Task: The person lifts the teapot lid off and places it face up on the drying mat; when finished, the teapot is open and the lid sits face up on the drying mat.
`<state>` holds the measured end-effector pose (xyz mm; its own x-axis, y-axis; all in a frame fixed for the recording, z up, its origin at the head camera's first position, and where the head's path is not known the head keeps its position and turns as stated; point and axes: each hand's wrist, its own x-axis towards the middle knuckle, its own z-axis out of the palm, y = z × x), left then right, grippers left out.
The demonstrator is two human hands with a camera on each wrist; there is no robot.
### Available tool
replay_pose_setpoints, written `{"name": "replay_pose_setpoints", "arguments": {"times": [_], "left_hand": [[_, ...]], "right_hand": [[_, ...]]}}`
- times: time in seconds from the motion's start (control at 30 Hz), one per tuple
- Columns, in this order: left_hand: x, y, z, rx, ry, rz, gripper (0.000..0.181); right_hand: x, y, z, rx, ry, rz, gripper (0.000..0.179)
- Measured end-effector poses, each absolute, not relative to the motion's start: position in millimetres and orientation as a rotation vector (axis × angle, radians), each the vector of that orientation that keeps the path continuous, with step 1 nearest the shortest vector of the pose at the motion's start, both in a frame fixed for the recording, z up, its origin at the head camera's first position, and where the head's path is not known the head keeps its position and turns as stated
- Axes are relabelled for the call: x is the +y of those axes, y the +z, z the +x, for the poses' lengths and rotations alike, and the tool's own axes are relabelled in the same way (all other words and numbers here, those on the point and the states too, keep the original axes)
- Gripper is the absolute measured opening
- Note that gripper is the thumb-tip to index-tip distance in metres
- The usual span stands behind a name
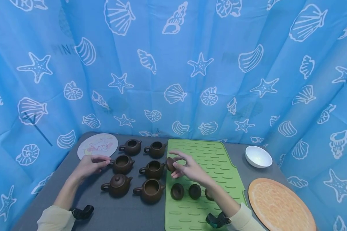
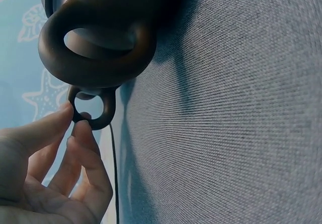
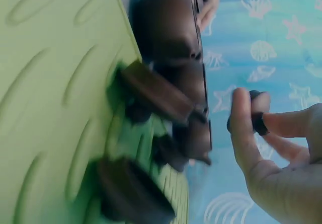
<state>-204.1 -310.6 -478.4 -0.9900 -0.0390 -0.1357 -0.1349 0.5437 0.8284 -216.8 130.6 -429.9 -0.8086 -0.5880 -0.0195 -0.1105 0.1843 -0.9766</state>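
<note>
At mid-frame the right hand (image 1: 191, 170) pinches a brown lid (image 1: 170, 164) — the left hand (image 1: 89, 165), fingers relaxed, touches an open teapot's (image 1: 122, 164) handle.

Blue seashell-print curtain (image 1: 173, 64) behind a grey table (image 1: 46, 199).
</note>
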Motion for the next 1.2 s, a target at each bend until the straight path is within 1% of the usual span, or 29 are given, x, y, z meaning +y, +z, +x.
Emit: {"name": "replay_pose_setpoints", "arguments": {"times": [0.1, 0.23, 0.4, 0.53, 0.67, 0.97, 1.2], "left_hand": [[-311, -479, -204, 2.672, 1.444, -0.158, 0.039], [-311, -479, -204, 2.67, 1.445, -0.157, 0.039], [-311, -480, -203, 2.651, 1.454, -0.166, 0.039], [-310, -479, -203, 2.649, 1.455, -0.179, 0.038], [-308, -477, -202, 2.652, 1.45, -0.192, 0.038], [-309, -479, -202, 2.653, 1.444, -0.214, 0.038], [-311, -480, -201, 2.644, 1.482, -0.187, 0.04]], "right_hand": [[150, -433, -217, 2.035, -1.66, -0.657, 0.051], [172, -436, -218, 1.997, -1.674, -0.586, 0.05], [192, -442, -218, 2.064, -1.68, -0.563, 0.059], [203, -447, -217, 2.127, -1.65, -0.603, 0.06], [210, -451, -219, 2.084, -1.63, -0.595, 0.062], [216, -458, -227, 2.092, -1.509, -0.56, 0.056], [214, -458, -229, 2.199, -1.404, -0.606, 0.052]]}}
